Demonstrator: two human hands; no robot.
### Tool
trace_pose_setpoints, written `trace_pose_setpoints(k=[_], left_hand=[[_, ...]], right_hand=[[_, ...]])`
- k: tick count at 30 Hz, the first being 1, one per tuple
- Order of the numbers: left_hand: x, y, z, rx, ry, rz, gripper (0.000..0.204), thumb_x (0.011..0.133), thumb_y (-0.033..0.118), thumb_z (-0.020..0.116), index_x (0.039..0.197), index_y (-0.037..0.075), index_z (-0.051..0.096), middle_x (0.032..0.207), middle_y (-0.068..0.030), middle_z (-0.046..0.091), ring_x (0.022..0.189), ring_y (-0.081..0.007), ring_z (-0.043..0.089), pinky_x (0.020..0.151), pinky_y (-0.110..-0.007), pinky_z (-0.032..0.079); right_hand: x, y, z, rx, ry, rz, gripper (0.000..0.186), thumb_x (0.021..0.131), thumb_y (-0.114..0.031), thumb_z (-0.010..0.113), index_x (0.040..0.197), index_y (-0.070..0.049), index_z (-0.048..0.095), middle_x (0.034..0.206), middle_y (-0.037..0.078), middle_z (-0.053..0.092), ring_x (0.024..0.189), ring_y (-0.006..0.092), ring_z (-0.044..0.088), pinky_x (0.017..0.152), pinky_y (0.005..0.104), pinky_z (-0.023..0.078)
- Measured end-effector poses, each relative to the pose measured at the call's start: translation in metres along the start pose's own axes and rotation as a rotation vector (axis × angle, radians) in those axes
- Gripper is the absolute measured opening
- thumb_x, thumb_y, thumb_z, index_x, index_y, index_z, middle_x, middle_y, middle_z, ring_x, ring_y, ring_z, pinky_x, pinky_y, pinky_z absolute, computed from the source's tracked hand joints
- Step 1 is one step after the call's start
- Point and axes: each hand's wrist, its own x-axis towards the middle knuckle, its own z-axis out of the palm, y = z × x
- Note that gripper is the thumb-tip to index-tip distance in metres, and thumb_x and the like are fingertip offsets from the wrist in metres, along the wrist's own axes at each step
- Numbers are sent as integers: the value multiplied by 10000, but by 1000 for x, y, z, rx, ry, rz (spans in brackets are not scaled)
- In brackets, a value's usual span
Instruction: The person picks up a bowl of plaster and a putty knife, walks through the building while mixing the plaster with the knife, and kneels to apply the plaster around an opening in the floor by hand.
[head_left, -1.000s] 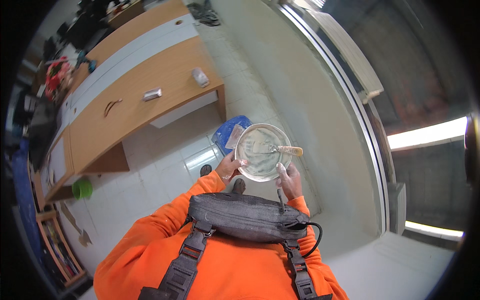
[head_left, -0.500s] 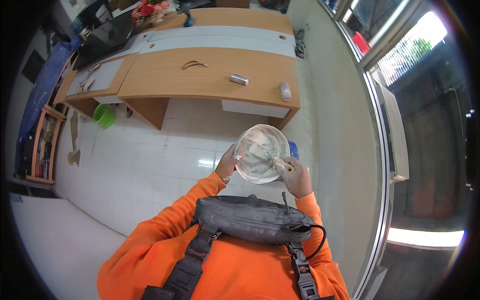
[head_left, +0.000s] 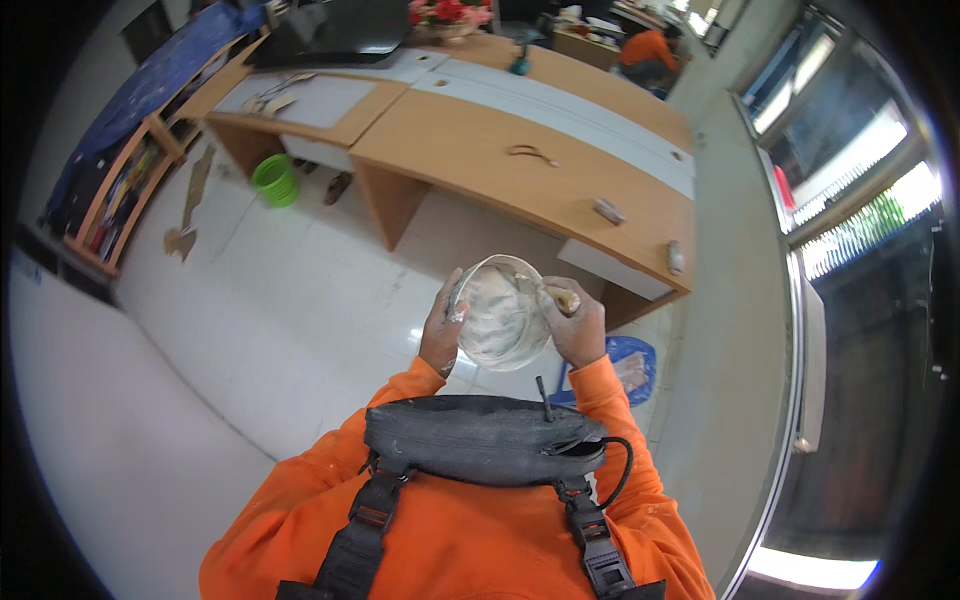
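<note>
Between my hands is a round whitish tub (head_left: pixel 522 345), its inside smeared with white paste (head_left: pixel 490 305). My left hand (head_left: pixel 440 328) grips the tub's left side, fingers and thumb marked with white. In my right hand (head_left: pixel 580 328) is a putty knife (head_left: pixel 567 301), its yellowish handle end pointing up and out. The knife's blade is mostly hidden by my fingers and lies near the tub's right rim. Both hands are close together, in front of the dark pouch (head_left: pixel 485 438) on my chest.
A long wooden desk (head_left: pixel 470 150) stands ahead, bearing small packages and a dark monitor (head_left: pixel 330 35). A blue bag (head_left: pixel 640 360) lies on the floor beside my right forearm. A green basket (head_left: pixel 275 182) stands under the desk's left part. Another person (head_left: pixel 650 55) crouches far back.
My view has turned right, so the desk now slants. The putty knife's blade has gone from the tub's middle to its right rim. The blue bag shows more fully.
</note>
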Motion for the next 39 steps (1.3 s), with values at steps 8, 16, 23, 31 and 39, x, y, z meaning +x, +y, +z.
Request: trace_pose_setpoints(k=[8, 16, 23, 31, 39], left_hand=[[-6, 67, -118, 204, 151, 129, 615, 1022, 353, 505, 1495, 5, 324, 1439, -135, 457, 1316, -218, 450, 1111, -337, 356], [-15, 108, -190, 132, 536, 153, 757, 986, 505, 519, 1481, -36, 327, 1457, -155, 441, 1328, -240, 445, 1117, -352, 358], [27, 121, -253, 282, 584, 301, 583, 1045, 351, 462, 1470, -37, 368, 1482, -159, 439, 1367, -208, 404, 1150, -318, 278], [124, 147, -307, 306, 836, 323, 620, 1038, 407, 455, 1469, -31, 373, 1482, -144, 447, 1362, -217, 415, 1144, -317, 283], [170, 165, -373, 322, 970, 352, 620, 1035, 418, 462, 1466, -21, 389, 1463, -138, 472, 1352, -203, 424, 1138, -313, 291]], right_hand=[[38, -95, 140, 144, -270, -181, 177, 848, -146, 712, 988, -37, 712, 893, 145, 722, 786, 253, 714, 728, 324, 548], [83, -136, 216, 354, -624, -427, 195, 801, -64, 706, 991, -21, 706, 959, 131, 725, 847, 254, 705, 782, 322, 547], [142, -145, 317, 309, -650, -376, 160, 848, -101, 711, 993, -33, 708, 955, 136, 725, 862, 247, 710, 783, 334, 552], [248, -153, 390, 549, -832, -528, 192, 853, -107, 704, 1020, -13, 691, 1038, 159, 710, 946, 271, 706, 839, 351, 550], [296, -192, 478, 590, -1083, -815, 161, 891, -103, 659, 1000, 12, 690, 1023, 152, 713, 910, 256, 705, 813, 339, 544]])
